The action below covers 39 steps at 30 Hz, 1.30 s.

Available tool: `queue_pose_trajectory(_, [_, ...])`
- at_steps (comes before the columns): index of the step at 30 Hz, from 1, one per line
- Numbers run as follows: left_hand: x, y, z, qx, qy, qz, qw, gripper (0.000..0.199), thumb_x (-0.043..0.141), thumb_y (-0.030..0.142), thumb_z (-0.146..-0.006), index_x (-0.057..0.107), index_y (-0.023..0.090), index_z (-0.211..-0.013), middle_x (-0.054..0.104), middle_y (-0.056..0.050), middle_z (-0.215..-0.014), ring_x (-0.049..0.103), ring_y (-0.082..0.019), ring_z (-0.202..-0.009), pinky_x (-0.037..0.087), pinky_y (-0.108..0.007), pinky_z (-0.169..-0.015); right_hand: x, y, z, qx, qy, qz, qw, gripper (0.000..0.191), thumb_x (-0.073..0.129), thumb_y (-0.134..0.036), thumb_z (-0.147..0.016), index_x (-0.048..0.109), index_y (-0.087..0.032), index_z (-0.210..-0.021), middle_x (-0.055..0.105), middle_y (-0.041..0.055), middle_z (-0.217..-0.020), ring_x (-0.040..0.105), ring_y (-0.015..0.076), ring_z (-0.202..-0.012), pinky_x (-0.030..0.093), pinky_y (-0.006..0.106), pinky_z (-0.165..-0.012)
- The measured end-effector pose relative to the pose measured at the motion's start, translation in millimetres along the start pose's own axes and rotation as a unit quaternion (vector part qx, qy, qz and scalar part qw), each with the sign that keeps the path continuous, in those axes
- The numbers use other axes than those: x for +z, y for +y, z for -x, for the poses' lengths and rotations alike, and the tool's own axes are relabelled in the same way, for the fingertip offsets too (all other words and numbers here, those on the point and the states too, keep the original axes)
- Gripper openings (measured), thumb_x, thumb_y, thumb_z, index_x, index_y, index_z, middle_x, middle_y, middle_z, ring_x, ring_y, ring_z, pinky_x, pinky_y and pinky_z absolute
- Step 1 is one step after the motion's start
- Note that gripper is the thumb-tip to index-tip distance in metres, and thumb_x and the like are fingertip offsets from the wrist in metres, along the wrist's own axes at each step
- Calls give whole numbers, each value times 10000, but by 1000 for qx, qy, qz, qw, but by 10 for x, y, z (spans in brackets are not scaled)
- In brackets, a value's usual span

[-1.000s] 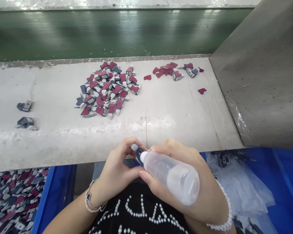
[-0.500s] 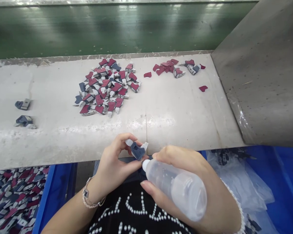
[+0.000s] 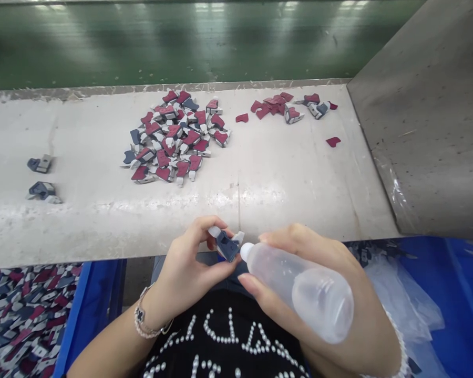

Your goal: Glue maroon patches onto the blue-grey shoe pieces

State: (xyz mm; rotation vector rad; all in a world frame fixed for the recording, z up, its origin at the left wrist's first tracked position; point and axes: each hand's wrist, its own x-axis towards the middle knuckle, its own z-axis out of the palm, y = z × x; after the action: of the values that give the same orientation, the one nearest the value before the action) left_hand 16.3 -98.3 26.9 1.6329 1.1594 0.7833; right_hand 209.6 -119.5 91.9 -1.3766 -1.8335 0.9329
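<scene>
A: Nearest?
B: Black shirt, rows of round, pearly beads. Beaded bracelet at the left wrist, white beaded band at the right.

A: Hands?
B: Left hand: fingers pinched on a blue-grey piece, hollowed face up, pale tips at two corners. It sits just off the near edge of the tabletop. Right hand: fingers wrapped round a squeeze bottle. Cloudy, translucent plastic, rounded body, white tip angled at the piece. Whether tip and piece touch, I cannot tell.

A: Either side, below the edge?
B: Left, a blue bin beside a dense jumble of parts, angular, crimson, grey and slate. Right, crinkled clear plastic sheeting over blue, with dark parts near it.

A: Tabletop surface?
B: Off-white, scuffed, glossy in patches, one thin seam running away from the hands. Two loose pieces at far left, the nearer one showing a hollow. Toward the middle, a heap of assembled pieces, matt crimson faces on blocky pale bodies. Right of it, thin flat crimson chips, some overlapping, with a few blocky pieces beside them.

A: Farthest?
B: Smooth green panel, streaked with reflections. Dull, speckled metal sheet slants along the right.
</scene>
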Motion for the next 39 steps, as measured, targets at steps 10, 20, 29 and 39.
queue_pose_trajectory(10, [5, 1, 3, -3, 3, 23, 1000, 460, 781, 187, -751, 507, 269, -1112, 684, 6, -968, 649, -121, -792, 560, -216, -726, -38, -83, -13, 18, 31, 9, 999, 229, 708, -274, -839, 488, -237, -791, 575, -68, -687, 596, 90, -558, 503, 244, -598])
queue_pose_trajectory(20, [12, -19, 13, -6, 4, 36, 999, 454, 805, 193, -732, 524, 275, -1078, 681, 8, -972, 656, -127, -815, 564, -217, -715, -30, -77, -16, 10, 24, 31, 999, 251, 706, -271, -816, 474, -222, -734, 566, -54, -643, 578, 100, -511, 485, 258, -543])
queue_pose_trajectory(29, [38, -31, 30, -5, 16, 53, 998, 436, 811, 195, -731, 530, 286, -1052, 681, 11, -977, 665, -140, -834, 567, -246, -733, -43, -174, -24, -13, 25, 161, 987, 272, 678, -373, -784, 517, -217, -629, 634, 19, -623, 615, 169, -489, 469, 305, -434])
queue_pose_trajectory(39, [45, -36, 38, -6, 1, 75, 997, 490, 790, 80, -700, 538, 296, -1060, 680, 32, -987, 632, -109, -767, 563, -225, -748, 49, -152, -46, 0, 12, 58, 998, 226, 767, -378, -751, 601, -225, -741, 676, 35, -694, 639, 197, -545, 506, 337, -478])
